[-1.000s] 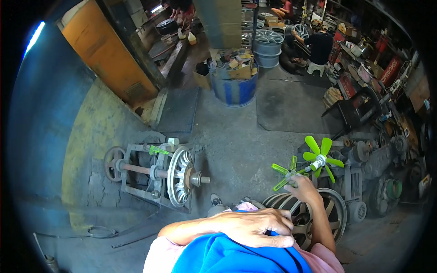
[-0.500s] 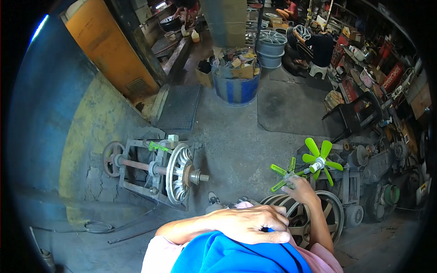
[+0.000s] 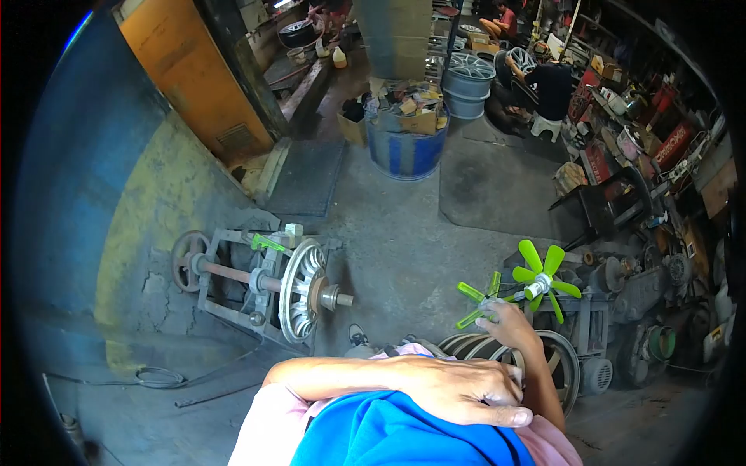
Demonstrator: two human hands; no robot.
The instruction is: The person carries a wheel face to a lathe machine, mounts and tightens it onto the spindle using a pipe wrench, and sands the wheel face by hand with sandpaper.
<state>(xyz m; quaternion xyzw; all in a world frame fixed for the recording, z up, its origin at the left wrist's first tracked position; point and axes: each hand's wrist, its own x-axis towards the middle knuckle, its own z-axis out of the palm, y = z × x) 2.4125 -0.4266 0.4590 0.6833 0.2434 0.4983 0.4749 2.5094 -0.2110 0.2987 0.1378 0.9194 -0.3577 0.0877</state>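
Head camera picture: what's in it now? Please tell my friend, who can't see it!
A person's right hand is at the base of a green fan, and the left hand is over blue cloth. At left, a wheel is on a metal frame. Farther off are a blue drum and other people.

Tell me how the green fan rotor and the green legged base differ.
The fan rotor has broad, solid-looking blades; the legged base has narrow, slotted-looking legs. The fan rotor shows almost whole, while the right hand partly covers the legged base. The fan rotor sits farther right in the picture than the legged base. Both are bright green, with radiating parts.
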